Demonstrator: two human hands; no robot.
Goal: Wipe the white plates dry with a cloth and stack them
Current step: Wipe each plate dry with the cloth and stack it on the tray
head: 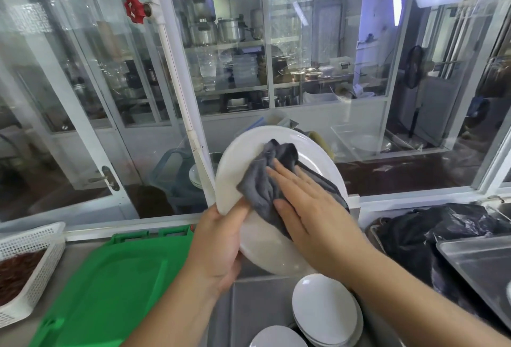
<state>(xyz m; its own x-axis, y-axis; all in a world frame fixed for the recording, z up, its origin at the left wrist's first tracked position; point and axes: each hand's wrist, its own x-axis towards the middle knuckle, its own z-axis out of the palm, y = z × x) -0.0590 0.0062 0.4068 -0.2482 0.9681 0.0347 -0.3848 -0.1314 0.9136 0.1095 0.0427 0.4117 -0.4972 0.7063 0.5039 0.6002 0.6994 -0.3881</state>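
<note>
I hold a large white oval plate (pixel 243 158) up in front of me, tilted so its inner face looks toward me, above the near middle of the steel surface (pixel 265 305). My left hand (pixel 218 239) grips its near left rim, thumb curled on the face and the other fingers hidden behind it. My right hand (pixel 309 203) lies flat, fingers straight, and presses a dark grey cloth (pixel 265 181) against the middle of the plate. The two hands are close to each other, with only the plate and the cloth between them.

I judge that the plate is stiff, fairly heavy for one hand and easy to break; if it is wet, the glazed rim will be slippery, so I want the thumb well over the edge and not only at the fingertips. The cloth is soft and bunches up, so an open palm spreads it better than a pinch.

Below, on the near right, more white plates (pixel 323 310) lie overlapped in a low stack; I cannot tell if these are wiped or waiting. A green tray (pixel 110 280) lies on the near left, a white perforated basket (pixel 30 247) beside it at the far left edge, and black plastic bags (pixel 431 233) are on the right.
</note>
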